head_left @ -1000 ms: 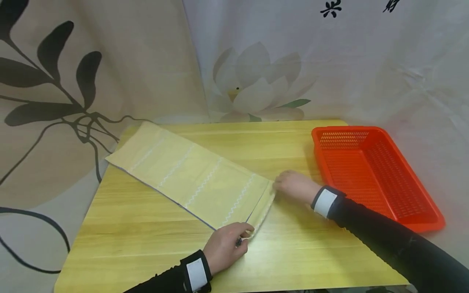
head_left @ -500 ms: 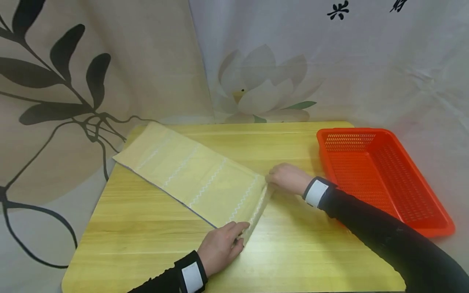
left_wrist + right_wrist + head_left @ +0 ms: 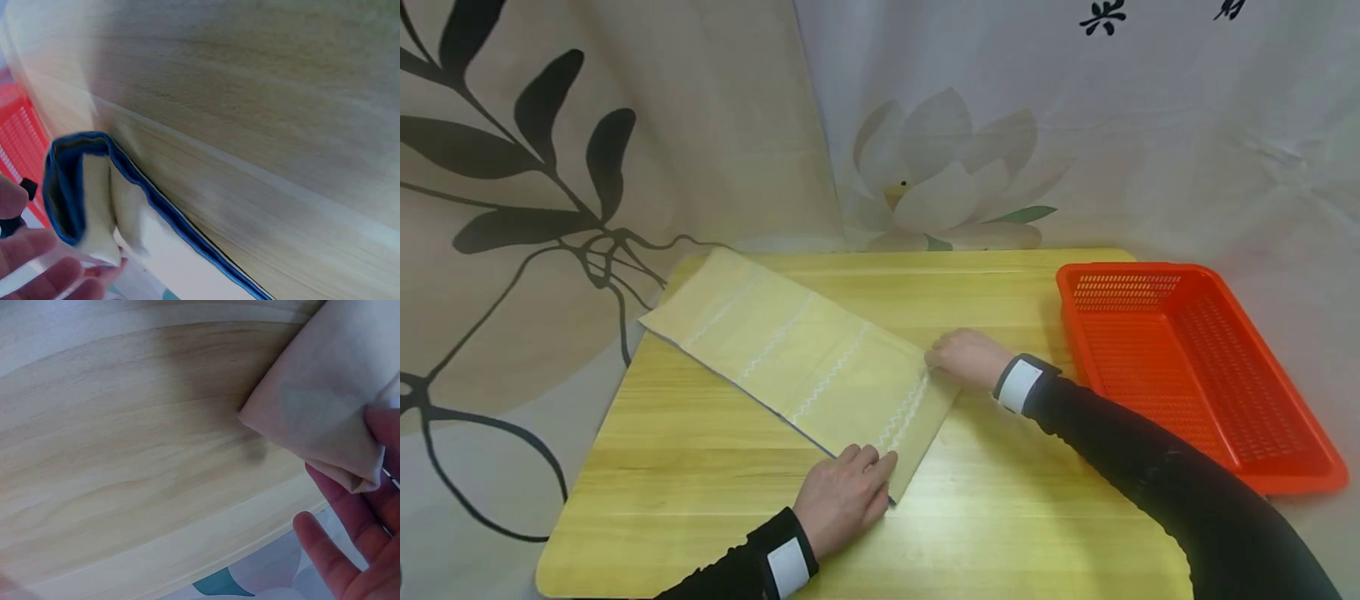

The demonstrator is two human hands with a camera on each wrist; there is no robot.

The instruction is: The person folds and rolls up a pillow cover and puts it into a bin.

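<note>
A long pale yellow cloth (image 3: pixel 782 350) with white wavy lines lies slantwise over the wooden table. Its right end is folded over itself in a flat band. My left hand (image 3: pixel 844 500) holds the near end of that fold, fingers lying over the edge. At the far end, my right hand (image 3: pixel 968 357) pinches the folded corner. In the right wrist view the thumb lies on the cloth (image 3: pixel 325 400), with fingers under it. The left wrist view shows the looped fold and dark blue edge of the cloth (image 3: pixel 169 228) close by the left fingers (image 3: pixel 47 281).
An orange-red plastic basket (image 3: pixel 1150 358) with perforated walls stands at the table's right side, beside the right forearm. The wooden table (image 3: pixel 700 467) has bare surface in front of the cloth. Behind it hangs a printed curtain (image 3: pixel 955 167) with flower and leaf designs.
Both hands have moved leftward with the cloth's right end, turning it over from a narrow raised edge into a wider flat band whose white line now lies beside the neighbouring one.
</note>
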